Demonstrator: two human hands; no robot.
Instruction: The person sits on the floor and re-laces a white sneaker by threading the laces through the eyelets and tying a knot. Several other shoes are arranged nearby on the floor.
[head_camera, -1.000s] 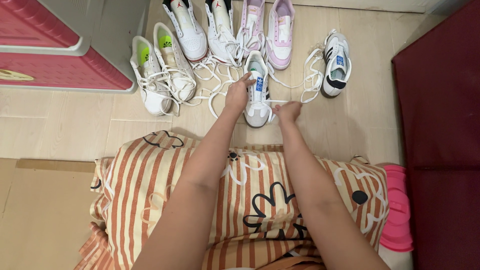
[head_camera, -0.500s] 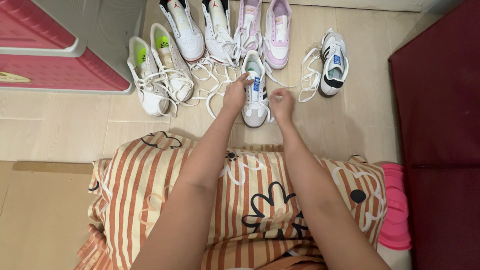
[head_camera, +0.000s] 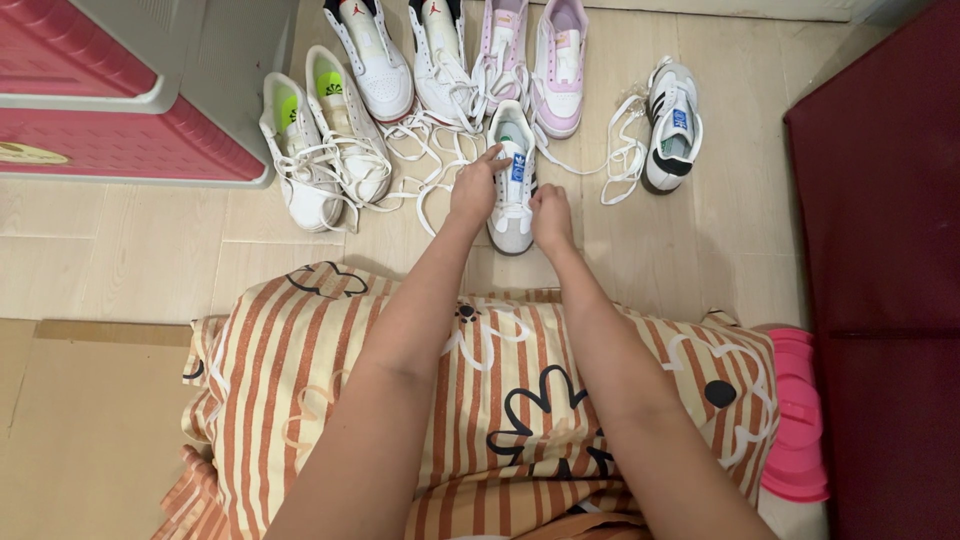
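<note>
A white sneaker with black stripes and a blue tongue tag (head_camera: 512, 190) stands on the floor in front of me, toe toward me. My left hand (head_camera: 474, 186) grips its left side, one finger on the tongue. My right hand (head_camera: 551, 216) rests on the shoe's right side at the laces, fingers closed; whether a lace is pinched I cannot tell. Its mate (head_camera: 672, 128) sits apart at the right, laces loose.
Three more pairs line the floor behind: white with green insoles (head_camera: 320, 150), white high-tops (head_camera: 405, 55), pink and white (head_camera: 545, 60). A red and grey plastic drawer unit (head_camera: 130, 90) stands at left, dark red mat (head_camera: 880, 260) at right, pink stool (head_camera: 795, 420) beside my striped lap.
My right hand, which had pulled a lace out to the right, has moved back left onto the sneaker. My left hand has stayed on the shoe.
</note>
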